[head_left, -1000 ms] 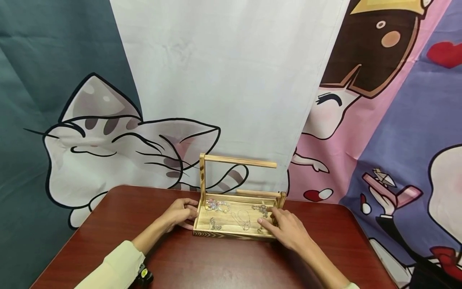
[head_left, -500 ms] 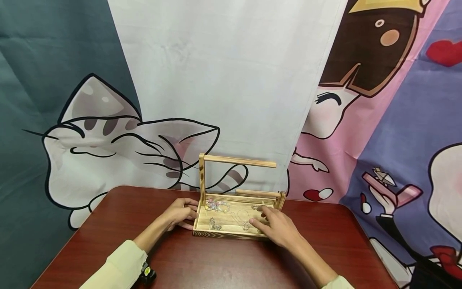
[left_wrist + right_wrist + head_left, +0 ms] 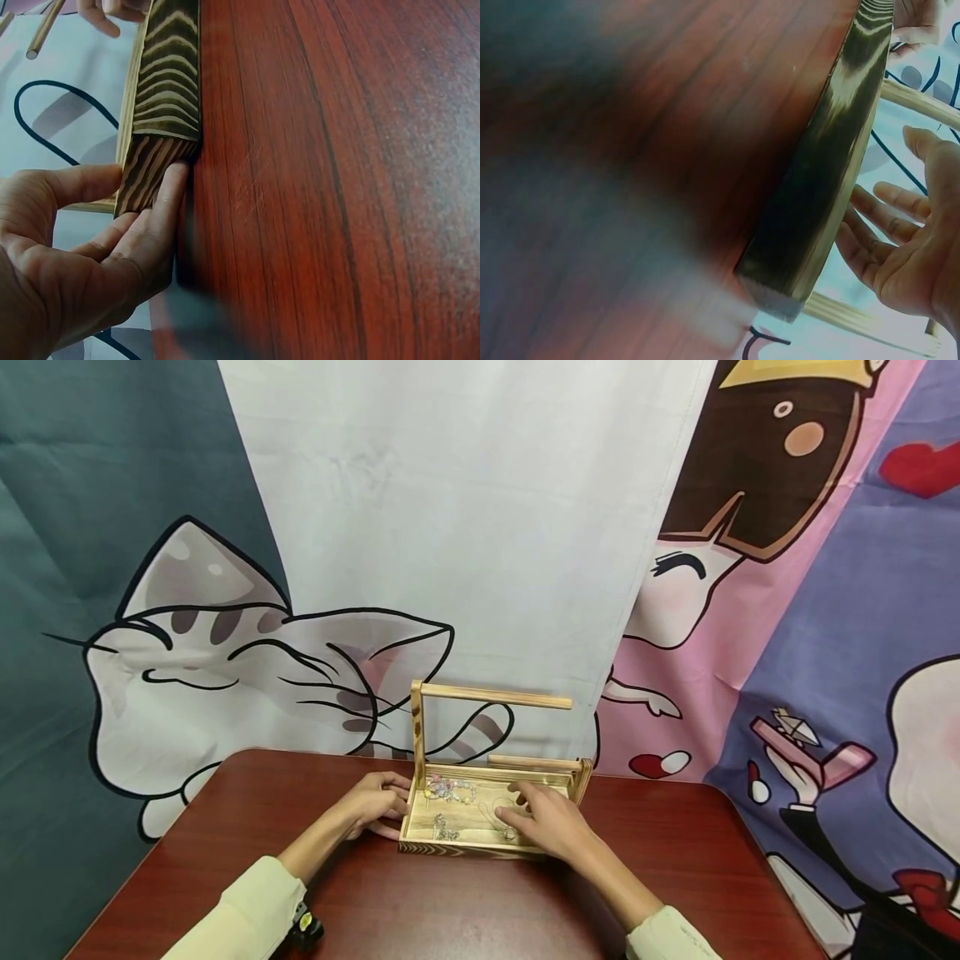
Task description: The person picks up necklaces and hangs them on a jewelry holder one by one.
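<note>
A wooden jewelry stand [image 3: 480, 852] with a shallow tray base sits on the table. A post at its left carries a long upper bar [image 3: 495, 696]; a shorter, lower bar [image 3: 534, 763] runs from the right. In the tray lie a colorful beaded bracelet [image 3: 450, 789] at the back left, a silver chain [image 3: 442, 829] at the front left and a thin necklace [image 3: 508, 833] near the middle. My left hand [image 3: 375, 806] holds the tray's left end, thumb at the rim and fingers against the end face. Above the tray's right half hovers my right hand [image 3: 555, 820], fingers loosely bent, hiding what lies beneath.
The reddish-brown table [image 3: 450, 910] extends in front of the stand and to both sides. Close behind it hangs a cartoon-printed curtain [image 3: 480, 527]. A black device with a yellow mark [image 3: 303, 925] is at the left sleeve.
My right hand has moved left across the tray, from its right edge toward the middle, now covering the right-hand jewelry. The left hand stays at the left end.
</note>
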